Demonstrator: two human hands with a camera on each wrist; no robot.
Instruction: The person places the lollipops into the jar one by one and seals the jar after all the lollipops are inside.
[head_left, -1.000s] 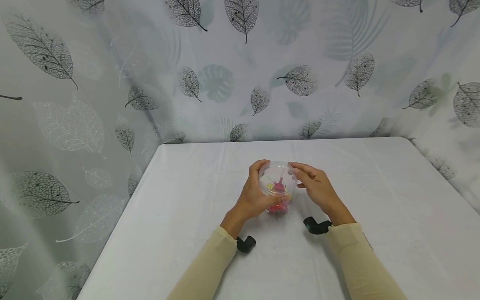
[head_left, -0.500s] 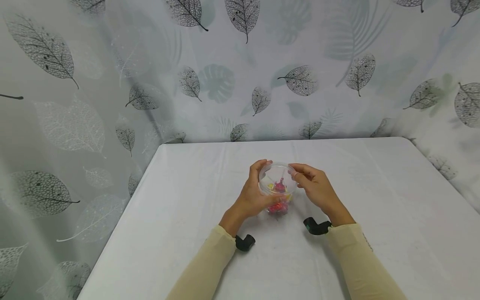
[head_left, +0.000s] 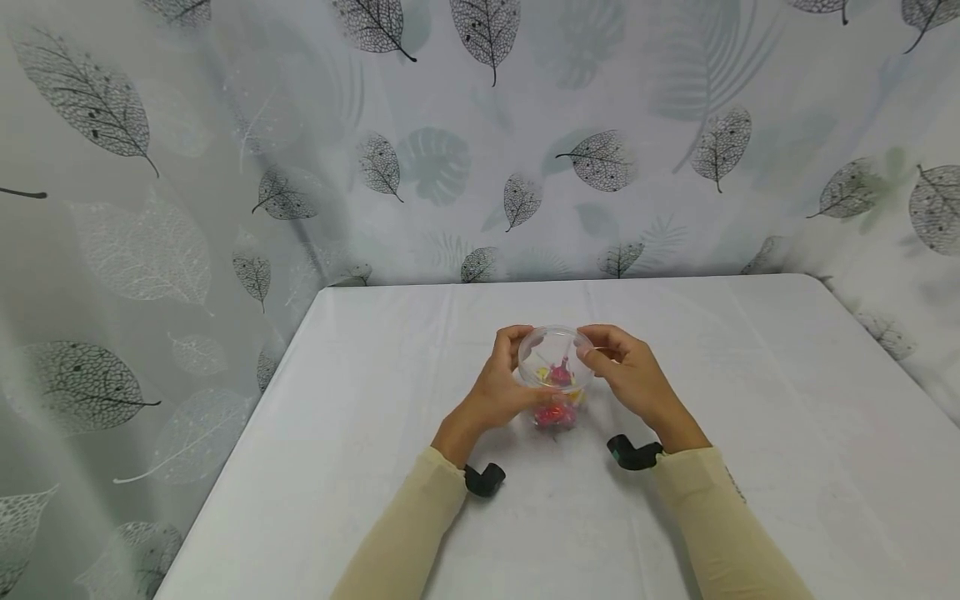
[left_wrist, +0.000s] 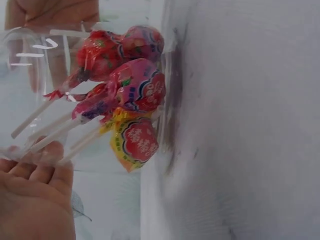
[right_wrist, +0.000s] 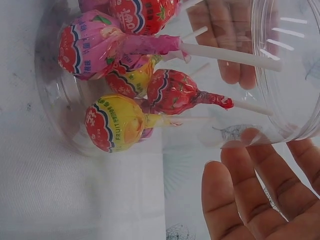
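A clear plastic jar [head_left: 553,350] stands upright on the white table between both hands. Several wrapped lollipops lie inside, heads down and sticks up: a pink lollipop [right_wrist: 92,46], a yellow one [right_wrist: 114,122] and a red one [right_wrist: 172,91] among them. My left hand [head_left: 501,387] grips the jar's upper part from the left, its thumb across the front. On the right of the round top, my right hand [head_left: 630,367] holds the rim with thumb and fingers. Whether a clear lid sits on the rim, I cannot tell.
The white cloth-covered table [head_left: 360,400] reaches back to a leaf-printed curtain [head_left: 315,125], which also hangs at both sides. A black bracket [head_left: 484,480] is on the left wrist, and another black bracket [head_left: 633,452] on the right.
My left hand has shifted slightly: its wrist moved a little left and its far fingertips lowered along the rim. The right thumb moved slightly inward over the rim. The jar stays almost in place.
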